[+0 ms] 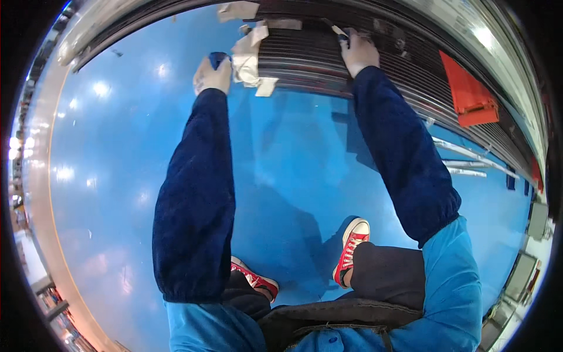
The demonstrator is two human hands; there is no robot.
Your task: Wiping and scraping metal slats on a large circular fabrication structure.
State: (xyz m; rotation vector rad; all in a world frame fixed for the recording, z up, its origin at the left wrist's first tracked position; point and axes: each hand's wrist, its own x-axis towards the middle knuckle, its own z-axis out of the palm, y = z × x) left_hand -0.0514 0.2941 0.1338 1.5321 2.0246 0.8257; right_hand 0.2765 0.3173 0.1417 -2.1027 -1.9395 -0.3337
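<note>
**Both hands at the ribbed metal panel**

The left hand point(212, 75) is closed around a small blue object point(218, 57), just left of the ribbed metal panel point(328, 58). Crumpled white paper point(247, 58) hangs at the panel's left edge, touching this hand. The right hand point(359, 53) pinches a thin tool point(339, 32) against the panel's ribs. The work seems to be midway; the next move likely needs a steady pull along the ribs.

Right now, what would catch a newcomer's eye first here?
The glossy blue floor fills most of the view. At the top, both hands work at a dark ribbed panel: the left hand grips something blue beside crumpled pale paper, and the right hand presses a small tool to the ribs. Red shoes stand out below.
</note>
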